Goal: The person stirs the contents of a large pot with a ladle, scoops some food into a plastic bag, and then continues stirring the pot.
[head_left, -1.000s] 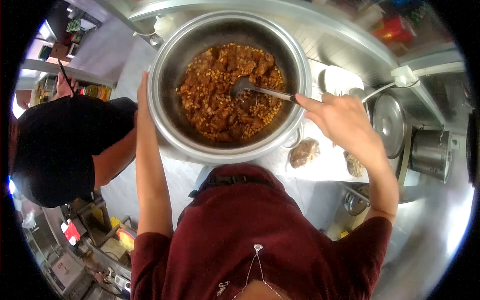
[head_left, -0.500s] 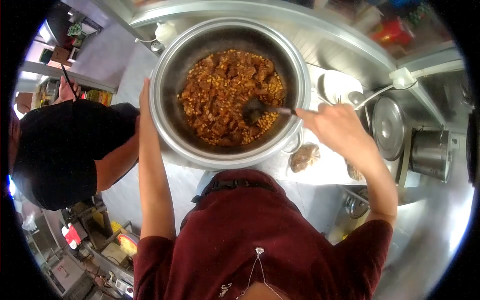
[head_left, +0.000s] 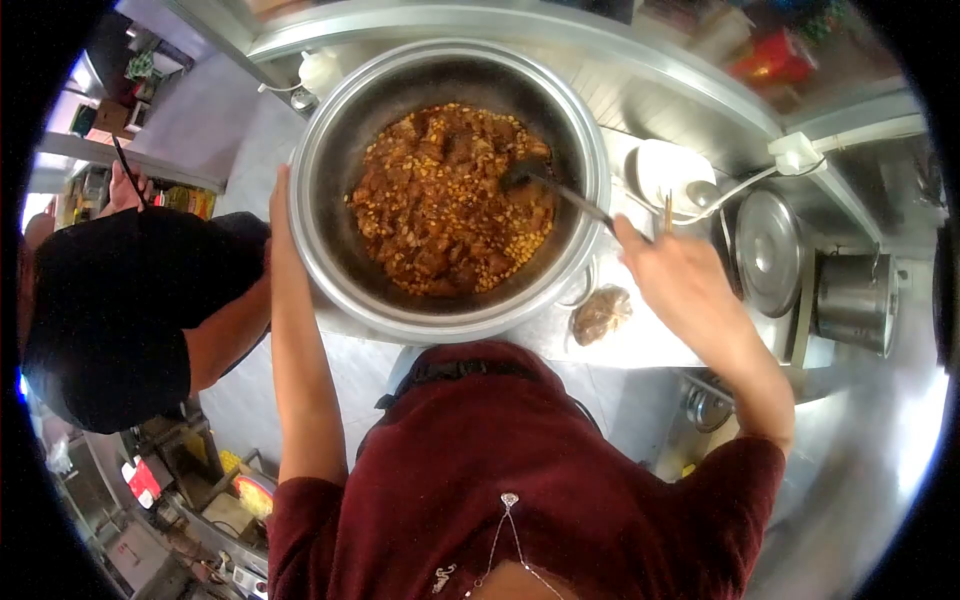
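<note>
A large round metal pot (head_left: pixel 590 240) holds a brown stew (head_left: pixel 440 220) of meat chunks and yellow beans or kernels. My right hand (head_left: pixel 680 270) is closed round the handle of a black ladle (head_left: pixel 575 195), which slants over the pot's right rim. The ladle's dark head lies in the stew at the upper right, partly sunk. Against the pot's outer left side is my left hand (head_left: pixel 283 205), holding it; most of its fingers are hidden by the wall.
Right of the pot are a tied plastic bag (head_left: pixel 602 315), a white dish (head_left: pixel 675 170) with utensils, a round metal lid (head_left: pixel 770 240) and a steel pot (head_left: pixel 855 305). Another person in black (head_left: pixel 130 300) stands close on the left, holding a thin dark stick.
My right hand and the ladle have moved: the head is now higher in the pot and the handle slants more steeply. My left hand stays at the pot's side.
</note>
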The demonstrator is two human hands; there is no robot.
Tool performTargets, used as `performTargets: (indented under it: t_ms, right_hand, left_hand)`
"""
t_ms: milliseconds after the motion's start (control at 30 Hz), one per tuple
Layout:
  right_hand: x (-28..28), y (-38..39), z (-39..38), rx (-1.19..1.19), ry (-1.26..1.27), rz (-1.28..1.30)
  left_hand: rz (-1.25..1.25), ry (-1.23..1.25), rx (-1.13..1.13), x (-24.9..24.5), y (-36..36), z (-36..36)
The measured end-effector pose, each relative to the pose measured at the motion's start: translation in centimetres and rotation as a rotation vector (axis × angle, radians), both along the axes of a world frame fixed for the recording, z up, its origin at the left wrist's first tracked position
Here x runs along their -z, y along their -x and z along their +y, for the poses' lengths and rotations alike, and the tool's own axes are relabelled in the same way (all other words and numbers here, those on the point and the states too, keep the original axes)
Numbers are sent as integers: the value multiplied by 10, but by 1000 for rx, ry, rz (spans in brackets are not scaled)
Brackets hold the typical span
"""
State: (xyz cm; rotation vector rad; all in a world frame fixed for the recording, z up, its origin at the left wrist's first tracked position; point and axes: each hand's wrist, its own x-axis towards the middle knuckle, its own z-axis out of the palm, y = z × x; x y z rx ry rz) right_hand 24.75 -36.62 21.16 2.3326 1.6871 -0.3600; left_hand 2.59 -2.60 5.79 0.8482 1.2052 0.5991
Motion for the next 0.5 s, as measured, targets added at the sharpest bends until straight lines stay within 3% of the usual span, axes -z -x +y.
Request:
performTargets:
  t_ms: [67,167,200,300,400,500]
  right_hand:
    - [-23,4,-16,-109,22,-33]
    - [-47,-6,-12,-42,-30,76]
    - [-47,-8,-12,-60,-84,-5]
    - [-31,-9,3,-84,-100,-139]
    - [16,-25,26,-108,-147,-56]
    - [10,-28,32,-48,-137,-25]
  left_hand:
    - [4,0,-8,-7,-1,-5]
    - [-14,13,-16,-2,0,-3]
    - [-12,14,-14,-1,0,-1]
    - [-19,12,-9,0,1,0]
    - [-15,14,-3,2,1,1]
    - [-19,12,1,4,1,1]
